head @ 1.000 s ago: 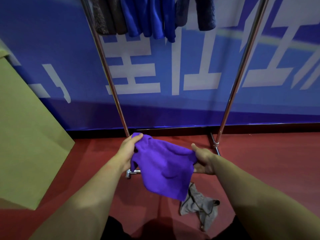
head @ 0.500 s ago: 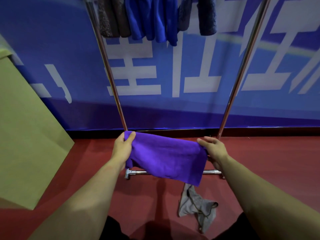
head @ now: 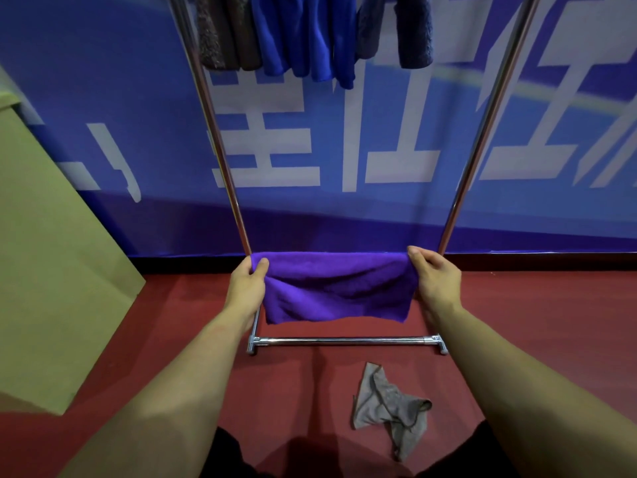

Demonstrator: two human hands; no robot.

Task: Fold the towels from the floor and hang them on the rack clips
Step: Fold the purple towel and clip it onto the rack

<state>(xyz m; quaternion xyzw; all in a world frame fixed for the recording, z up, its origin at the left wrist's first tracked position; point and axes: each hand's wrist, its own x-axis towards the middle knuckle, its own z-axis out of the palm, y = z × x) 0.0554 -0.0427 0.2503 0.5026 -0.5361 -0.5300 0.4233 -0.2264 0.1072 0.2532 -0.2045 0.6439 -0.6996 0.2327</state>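
The left hand (head: 245, 286) and right hand (head: 435, 279) pinch the purple towel's (head: 339, 288) top corners, stretched above the rack's base bar (head: 344, 340).

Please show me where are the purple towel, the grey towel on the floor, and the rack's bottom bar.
purple towel (head: 339, 288), head view, middle of cloth.
grey towel (head: 387, 407), head view, crumpled centre.
bottom bar (head: 344, 340), head view, mid-length.

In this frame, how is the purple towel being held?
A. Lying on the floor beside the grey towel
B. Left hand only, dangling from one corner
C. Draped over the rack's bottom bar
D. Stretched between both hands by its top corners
D: the left hand and right hand each pinch a top corner of the purple towel, which hangs spread between them above the rack's bottom bar; only the grey towel lies on the floor.
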